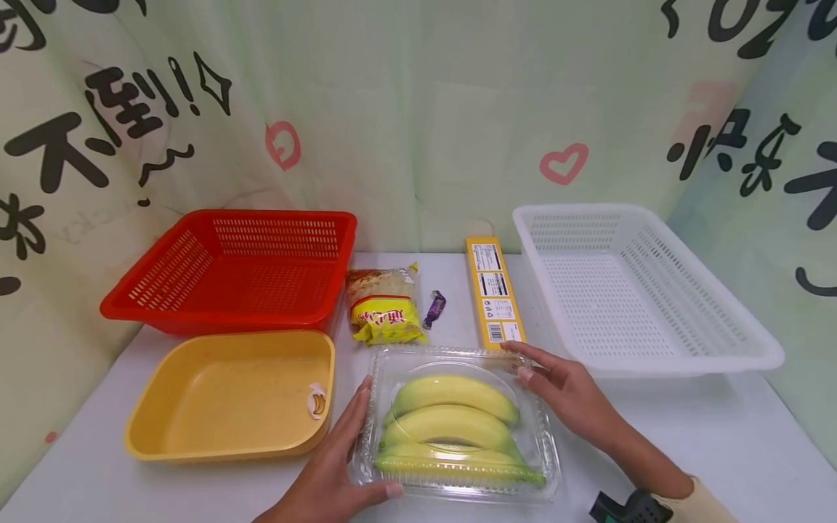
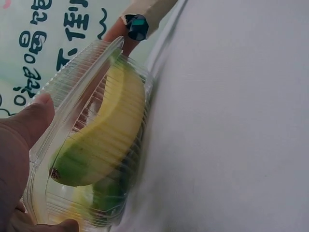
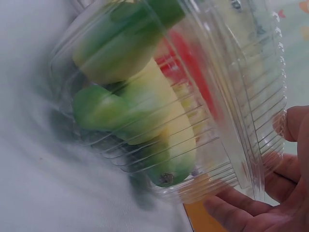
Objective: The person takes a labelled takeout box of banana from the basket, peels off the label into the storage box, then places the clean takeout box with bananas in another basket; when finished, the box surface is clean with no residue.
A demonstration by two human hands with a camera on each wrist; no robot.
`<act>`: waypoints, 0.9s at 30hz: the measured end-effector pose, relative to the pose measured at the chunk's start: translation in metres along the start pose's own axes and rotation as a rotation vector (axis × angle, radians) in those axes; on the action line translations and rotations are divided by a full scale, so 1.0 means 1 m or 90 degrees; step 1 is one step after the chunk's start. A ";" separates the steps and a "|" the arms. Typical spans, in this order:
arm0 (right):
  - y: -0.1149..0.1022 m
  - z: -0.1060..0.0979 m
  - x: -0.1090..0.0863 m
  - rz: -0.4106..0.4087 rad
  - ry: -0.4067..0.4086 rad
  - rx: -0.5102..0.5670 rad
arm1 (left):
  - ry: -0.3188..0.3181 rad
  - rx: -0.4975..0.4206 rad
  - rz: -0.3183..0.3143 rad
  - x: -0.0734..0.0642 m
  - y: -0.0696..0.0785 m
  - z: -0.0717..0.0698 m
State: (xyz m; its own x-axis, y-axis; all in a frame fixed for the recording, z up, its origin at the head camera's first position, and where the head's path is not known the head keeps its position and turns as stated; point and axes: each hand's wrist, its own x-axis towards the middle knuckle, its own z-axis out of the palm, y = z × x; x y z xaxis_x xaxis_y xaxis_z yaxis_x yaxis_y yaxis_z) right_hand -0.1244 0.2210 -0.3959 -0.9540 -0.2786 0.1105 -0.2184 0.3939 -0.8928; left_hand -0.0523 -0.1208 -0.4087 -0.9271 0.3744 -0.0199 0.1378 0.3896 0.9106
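A clear plastic clamshell box (image 1: pixel 549 465) stands at the front middle of the table, its lid down. Several yellow-green bananas (image 1: pixel 451 428) lie inside it. My left hand (image 1: pixel 336 465) holds the box at its left side, the thumb on the front rim and the fingers along the side. At the back right corner, my right hand (image 1: pixel 572 392) grips the box, with the thumb on the lid's edge. The right wrist view shows the fingers (image 3: pixel 236 208) of that hand against the box's side wall. Up close, a banana (image 2: pixel 111 125) shows through the ribbed wall in the left wrist view.
Left stand a red basket (image 1: pixel 229 327) and a yellow basin (image 1: pixel 222 407) with a small banana sticker (image 1: pixel 317 401). Behind the box lie a yellow snack bag (image 1: pixel 386 305), a purple-wrapped candy (image 1: pixel 434 309) and a long yellow box (image 1: pixel 493 290). A white basket (image 1: pixel 713 363) stands right.
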 end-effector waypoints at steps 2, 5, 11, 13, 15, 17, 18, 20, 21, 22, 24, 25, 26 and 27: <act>-0.001 0.000 0.000 0.006 -0.001 -0.010 | 0.000 -0.018 0.002 0.000 0.001 0.000; -0.002 -0.001 0.001 0.014 -0.003 -0.024 | 0.001 -0.053 0.008 0.001 0.001 0.001; -0.002 -0.002 0.004 0.019 -0.011 -0.038 | 0.011 -0.088 0.050 0.002 0.001 0.002; -0.002 -0.002 0.005 0.023 -0.015 -0.032 | 0.014 -0.096 0.054 0.002 0.001 0.002; -0.002 -0.002 0.006 0.030 -0.019 -0.022 | 0.016 -0.102 0.055 0.002 0.001 0.001; -0.003 -0.002 0.006 0.034 -0.022 -0.022 | 0.018 -0.102 0.057 0.001 0.001 0.001; -0.004 -0.002 0.006 0.033 -0.020 -0.027 | 0.017 -0.103 0.056 0.001 0.001 0.000; -0.005 -0.001 0.006 0.033 -0.016 -0.026 | 0.013 -0.107 0.053 0.000 0.002 -0.001; -0.006 -0.001 0.006 0.034 -0.014 -0.023 | 0.011 -0.109 0.050 0.000 0.003 -0.001; -0.007 -0.001 0.006 0.037 -0.012 -0.020 | 0.010 -0.112 0.050 -0.001 0.004 -0.002; -0.009 0.000 0.006 0.044 -0.009 -0.014 | 0.010 -0.118 0.056 -0.002 0.004 -0.003; -0.011 0.001 0.006 0.048 -0.008 -0.009 | 0.012 -0.119 0.066 -0.003 0.004 -0.003; -0.013 0.001 0.007 0.048 -0.009 0.002 | 0.015 -0.119 0.074 -0.004 0.004 -0.003; -0.014 0.002 0.007 0.044 -0.009 0.009 | 0.019 -0.120 0.081 -0.005 0.004 -0.003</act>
State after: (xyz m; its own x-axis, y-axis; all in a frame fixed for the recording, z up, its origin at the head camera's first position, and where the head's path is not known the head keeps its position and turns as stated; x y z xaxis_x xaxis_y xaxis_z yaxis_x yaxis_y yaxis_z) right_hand -0.1275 0.2116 -0.3835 -0.9637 -0.2638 0.0413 -0.1485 0.4008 -0.9040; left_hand -0.0483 -0.1240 -0.4038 -0.9163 0.3850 0.1101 0.1898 0.1755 0.9660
